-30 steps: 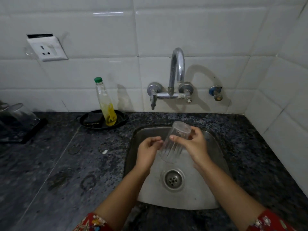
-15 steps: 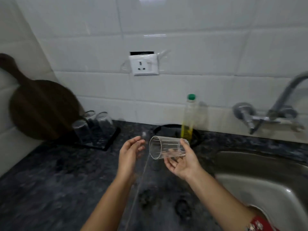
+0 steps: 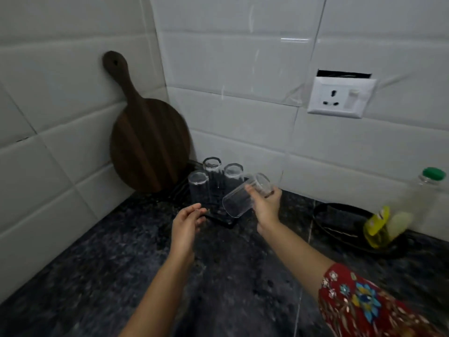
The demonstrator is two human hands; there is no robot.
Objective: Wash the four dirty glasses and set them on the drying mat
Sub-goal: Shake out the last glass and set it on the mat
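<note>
— Clear drinking glass (image 3: 239,199), where?
— Tilted above the black drying mat (image 3: 218,218), grip of the right hand (image 3: 266,205) wrapped round it; left hand (image 3: 185,221) slack, empty.
— Writing on the green-capped plastic bottle (image 3: 413,205), its yellow label (image 3: 376,226)?
— Too blurred, I think.

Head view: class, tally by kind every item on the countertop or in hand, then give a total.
Glasses: 4, one in the right hand
Wooden chopping board: 1
Dish-soap bottle: 1
Black tray: 1
Drying mat: 1
Total: 8
</note>
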